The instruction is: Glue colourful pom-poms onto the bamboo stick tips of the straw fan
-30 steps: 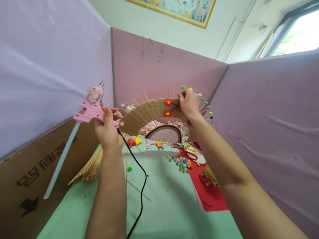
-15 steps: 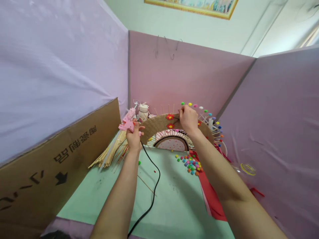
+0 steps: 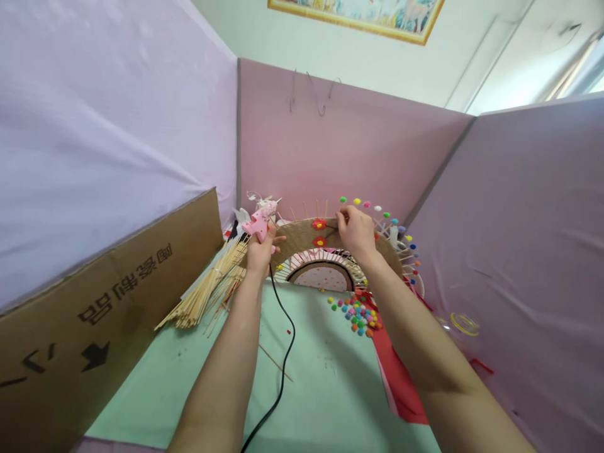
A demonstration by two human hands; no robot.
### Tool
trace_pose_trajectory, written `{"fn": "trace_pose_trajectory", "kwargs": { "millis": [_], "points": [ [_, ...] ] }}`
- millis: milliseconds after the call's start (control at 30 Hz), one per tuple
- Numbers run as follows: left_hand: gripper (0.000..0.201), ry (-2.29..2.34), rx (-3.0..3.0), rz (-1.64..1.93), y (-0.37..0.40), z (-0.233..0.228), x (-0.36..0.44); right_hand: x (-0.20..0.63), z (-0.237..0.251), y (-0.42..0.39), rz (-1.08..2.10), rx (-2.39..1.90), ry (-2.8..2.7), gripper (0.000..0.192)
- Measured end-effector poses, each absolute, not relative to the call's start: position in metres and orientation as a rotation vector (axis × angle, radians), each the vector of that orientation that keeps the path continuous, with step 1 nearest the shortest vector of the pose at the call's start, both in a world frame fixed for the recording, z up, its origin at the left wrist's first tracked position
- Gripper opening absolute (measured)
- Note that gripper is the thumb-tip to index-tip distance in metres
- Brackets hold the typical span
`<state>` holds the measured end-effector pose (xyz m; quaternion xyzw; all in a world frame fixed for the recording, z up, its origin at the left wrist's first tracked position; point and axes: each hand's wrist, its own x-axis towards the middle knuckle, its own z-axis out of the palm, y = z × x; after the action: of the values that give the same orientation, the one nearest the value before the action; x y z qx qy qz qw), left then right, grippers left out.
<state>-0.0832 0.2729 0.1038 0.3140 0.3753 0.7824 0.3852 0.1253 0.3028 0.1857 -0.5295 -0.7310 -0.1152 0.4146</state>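
Note:
My left hand (image 3: pixel 260 253) is wrapped round a pink hot glue gun (image 3: pixel 259 221), whose nozzle points up and to the right near the left end of a cardboard arch (image 3: pixel 297 238). A black cord (image 3: pixel 289 352) runs down from the gun. My right hand (image 3: pixel 357 234) pinches the top edge of the arch, just under a green pompom (image 3: pixel 343 199); its fingertips are partly hidden. Red felt flowers (image 3: pixel 319 241) with yellow centres decorate the arch. Thin sticks fan out along its upper edge, those on the right tipped with coloured pompoms. Below sits a smaller dotted half-circle (image 3: pixel 321 278).
Loose pompoms (image 3: pixel 361 314) lie on the green table top (image 3: pixel 325 390) beside red felt (image 3: pixel 401 384). Bundled wooden sticks (image 3: pixel 202 286) rest at left, along a cardboard panel (image 3: pixel 141 296). A clear jar (image 3: pixel 465 324) stands at right. Pink and lilac cloth walls enclose the table.
The glue gun has tipped over to the right and come nearer the arch. My right hand has dropped slightly towards the arch's edge. The view has shifted a little.

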Motion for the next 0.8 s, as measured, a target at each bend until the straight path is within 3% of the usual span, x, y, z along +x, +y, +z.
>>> {"fn": "trace_pose_trajectory", "kwargs": {
  "millis": [533,800],
  "points": [
    [0.040,0.830,0.862,1.991,0.290,0.109,-0.071,0.154,0.184,0.295,-0.172,-1.156,-1.809,0.020],
    [0.028,0.783,0.785,1.966,0.288,0.114,-0.067,0.205,0.147,0.217,0.002,-1.224,-1.803,0.021]
  ]
}}
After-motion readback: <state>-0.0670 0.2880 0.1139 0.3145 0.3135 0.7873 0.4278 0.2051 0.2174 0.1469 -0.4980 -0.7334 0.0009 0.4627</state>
